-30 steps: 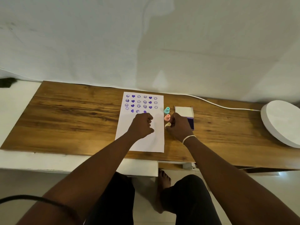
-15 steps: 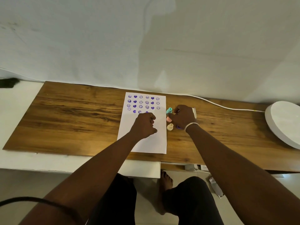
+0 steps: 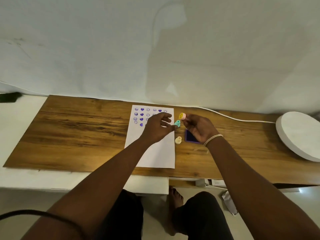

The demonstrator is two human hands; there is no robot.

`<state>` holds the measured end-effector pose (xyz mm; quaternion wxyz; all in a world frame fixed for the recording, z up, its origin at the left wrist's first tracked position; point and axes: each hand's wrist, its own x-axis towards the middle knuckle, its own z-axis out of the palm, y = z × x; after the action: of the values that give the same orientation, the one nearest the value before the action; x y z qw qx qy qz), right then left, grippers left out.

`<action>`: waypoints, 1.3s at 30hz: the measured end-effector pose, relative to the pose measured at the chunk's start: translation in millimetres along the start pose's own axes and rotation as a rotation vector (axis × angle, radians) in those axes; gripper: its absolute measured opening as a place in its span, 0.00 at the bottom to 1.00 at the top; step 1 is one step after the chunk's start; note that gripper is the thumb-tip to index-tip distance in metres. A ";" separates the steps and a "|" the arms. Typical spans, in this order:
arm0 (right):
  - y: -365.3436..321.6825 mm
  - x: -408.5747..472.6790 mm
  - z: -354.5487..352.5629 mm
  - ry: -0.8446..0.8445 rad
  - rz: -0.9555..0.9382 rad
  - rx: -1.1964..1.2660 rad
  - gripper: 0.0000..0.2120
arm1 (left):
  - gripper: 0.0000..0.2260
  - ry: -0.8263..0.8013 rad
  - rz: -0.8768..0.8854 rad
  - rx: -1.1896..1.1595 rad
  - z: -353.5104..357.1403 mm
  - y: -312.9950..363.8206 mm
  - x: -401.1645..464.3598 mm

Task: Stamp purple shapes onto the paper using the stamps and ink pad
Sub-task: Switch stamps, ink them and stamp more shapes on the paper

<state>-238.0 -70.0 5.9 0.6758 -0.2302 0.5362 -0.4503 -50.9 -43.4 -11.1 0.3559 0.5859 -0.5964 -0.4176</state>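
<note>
Pink stamp (image 3: 182, 116) now lifted in my right hand (image 3: 199, 128), face turned up, off the ink pad (image 3: 190, 136); left hand (image 3: 158, 129) has loosened, fingers spread over paper (image 3: 155, 153), ready for next print

A white paper sheet (image 3: 155, 153) lies flat on the wood, its top rows stamped with purple smileys and hearts. Beside its right edge stand a teal plastic stamp (image 3: 177, 123) and a cream plastic stamp (image 3: 178, 140). A pink stamp with a yellow smiley face (image 3: 182, 116) is held tilted above the open purple ink pad (image 3: 190, 137).
</note>
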 end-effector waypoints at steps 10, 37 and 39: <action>-17.9 -53.7 -9.0 -0.236 0.119 0.194 0.10 | 0.16 -0.100 0.313 -0.032 3.3 58.6 -9.6; 4.3 -28.0 -68.0 -0.091 -0.100 0.167 0.11 | 0.08 -0.039 -0.007 -0.265 8.3 31.2 -11.1; 3.1 -20.4 -74.1 0.002 -0.080 0.100 0.10 | 0.10 -0.028 -0.047 -0.251 3.4 18.1 -13.0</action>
<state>-306.4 -38.3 -9.7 0.6675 -0.2166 0.5041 -0.5034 -60.4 -30.8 4.9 0.4082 0.5448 -0.5305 -0.5051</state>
